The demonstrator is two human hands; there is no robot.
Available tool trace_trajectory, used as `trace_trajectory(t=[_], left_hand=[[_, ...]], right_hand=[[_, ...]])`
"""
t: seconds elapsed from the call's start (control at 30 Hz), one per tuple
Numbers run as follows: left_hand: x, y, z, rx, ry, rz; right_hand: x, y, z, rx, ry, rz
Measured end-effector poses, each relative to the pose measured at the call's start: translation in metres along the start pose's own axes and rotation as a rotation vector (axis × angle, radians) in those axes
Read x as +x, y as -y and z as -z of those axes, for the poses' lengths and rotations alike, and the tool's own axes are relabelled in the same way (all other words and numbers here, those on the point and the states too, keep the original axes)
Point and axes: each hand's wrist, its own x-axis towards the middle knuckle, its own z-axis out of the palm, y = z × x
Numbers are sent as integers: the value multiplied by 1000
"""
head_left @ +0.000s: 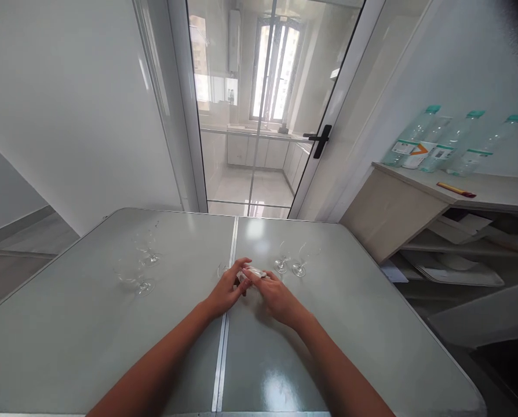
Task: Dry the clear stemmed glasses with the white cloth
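Observation:
Near the table's middle seam both hands meet around a pale, shiny object (254,271), and the fingers hide much of it. It looks like a clear wine glass, perhaps with something white against it; I cannot tell exactly. My left hand (228,291) curls around its left side, and a clear glass foot (222,270) shows just beyond those fingers. My right hand (278,295) closes on it from the right, fingers reaching over the top. Behind my right hand stand two clear stemmed glasses, one (281,264) slightly left of the other (299,268).
On the table's left half are two more stemmed glasses, a nearer one (143,286) and a farther one (151,259). The grey-green table (176,370) ends before a glass door (263,191). At right, a shelf unit (419,197) carries several plastic bottles (437,152).

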Motion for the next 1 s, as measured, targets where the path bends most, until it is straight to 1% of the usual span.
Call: trace_trajectory(t=[0.03,0.1,0.17,0.2,0.23,0.27,0.33,0.37,0.4,0.47,0.53,0.57,0.6,0.63,0.67,0.77,0.8,0.83,0.9,0.93,1.0], left_hand=[[0,-1,-1,9,14,-8],[0,-3,-1,54,39,-65],[1,-5,1,99,37,-108],[2,-7,1,112,23,-110],[3,-7,2,125,4,-103],[3,-7,3,140,-13,-91],[4,-6,4,163,-39,-67],[4,-5,4,165,-50,-63],[4,-4,4,160,-61,-63],[3,-2,2,121,-69,-51],[2,-1,-1,36,-49,8],[2,-1,-3,-16,-31,52],[2,-2,-4,-68,-12,95],[3,-2,-5,-115,7,128],[3,-2,-6,-150,26,145],[2,-4,-7,-151,64,109],[2,-4,-7,-126,67,88],[2,-4,-6,-103,67,73],[2,-4,-6,-82,43,63],[3,-4,-6,-88,24,57],[3,-3,-6,-113,-10,45]], right_hand=[[0,0,1,116,-56,-56],[1,0,0,457,-181,-192],[2,0,-1,802,-246,-293],[3,1,-2,924,-255,-320],[3,1,-2,999,-259,-333],[4,1,-3,1026,-261,-333],[4,3,-4,944,-248,-303],[3,3,-4,835,-236,-270],[2,3,-4,687,-219,-225],[1,3,-2,307,-162,-91],[-1,1,1,-45,-76,71],[-1,0,1,-155,-36,134],[-2,-1,2,-204,-17,167],[-2,-2,1,-189,-35,162],[-1,-1,0,-117,-86,122],[1,3,-5,271,-315,-87],[2,5,-6,401,-364,-146],[3,7,-7,505,-386,-185],[3,10,-4,594,-364,-206],[3,11,-1,564,-326,-186],[0,10,6,358,-229,-89]])
